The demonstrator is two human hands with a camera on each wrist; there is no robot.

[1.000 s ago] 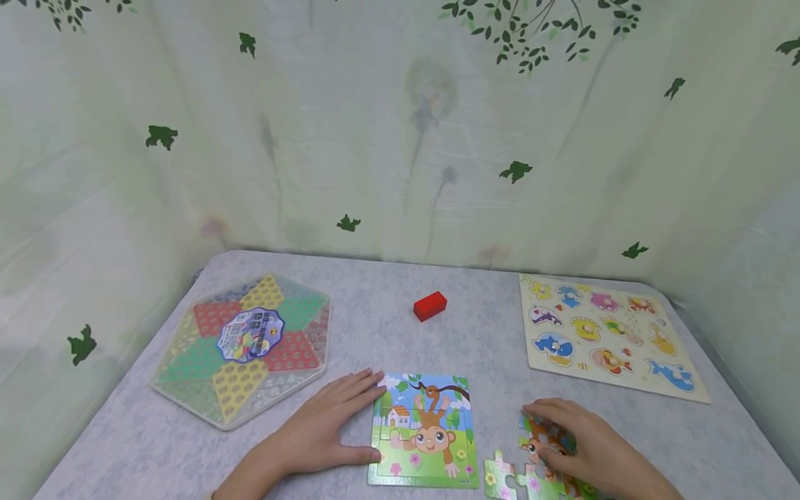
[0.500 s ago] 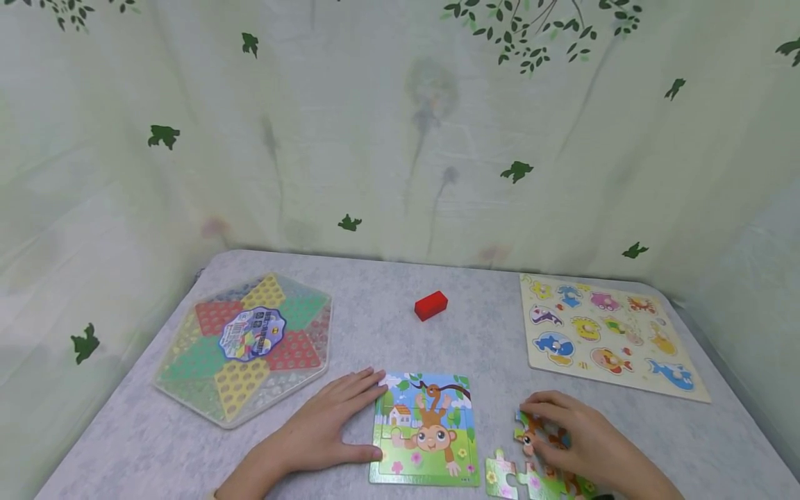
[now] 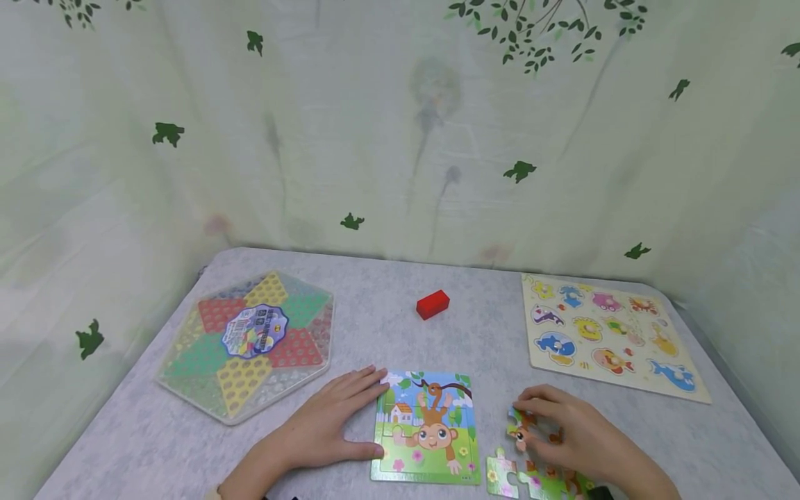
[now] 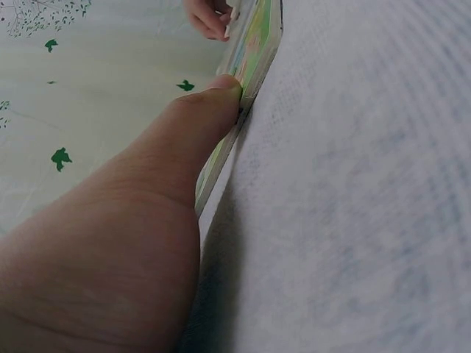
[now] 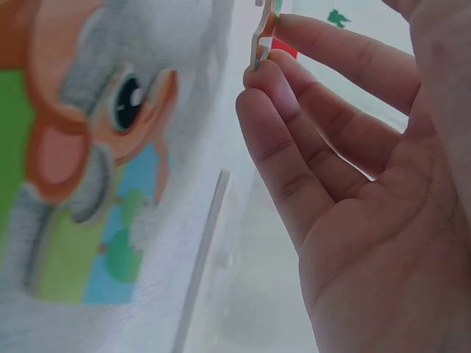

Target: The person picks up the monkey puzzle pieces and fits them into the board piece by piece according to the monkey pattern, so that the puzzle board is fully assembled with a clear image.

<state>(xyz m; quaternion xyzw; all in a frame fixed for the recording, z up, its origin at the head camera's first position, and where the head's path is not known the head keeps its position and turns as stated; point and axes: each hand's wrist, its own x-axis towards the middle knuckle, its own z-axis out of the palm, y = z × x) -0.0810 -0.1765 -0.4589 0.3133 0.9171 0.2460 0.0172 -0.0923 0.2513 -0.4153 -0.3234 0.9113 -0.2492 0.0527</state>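
My left hand (image 3: pixel 331 425) lies at the left edge of a monkey picture board (image 3: pixel 431 434), its fingers spread and fairly straight. In the left wrist view the thumb (image 4: pixel 199 118) touches the side of the board. To the right of the board, my right hand (image 3: pixel 575 434) pinches a jigsaw piece (image 3: pixel 519 436) that shows part of a monkey's face. The right wrist view gives this piece (image 5: pixel 263 33) nearly edge-on, up off the table. Below the hand lie several loose jigsaw pieces (image 3: pixel 502 478), some partly hidden by it.
A hexagonal Chinese checkers set (image 3: pixel 244 385) with a label lies at the left. A red block (image 3: pixel 432 304) sits behind the picture board. At the right is a wooden peg puzzle (image 3: pixel 584 354) with sea animals. A leaf-patterned curtain (image 3: pixel 300 173) hangs behind the table.
My right hand has risen slightly and shifted left, bringing the pinched jigsaw piece away from the loose ones. My left hand stays at the board's edge.
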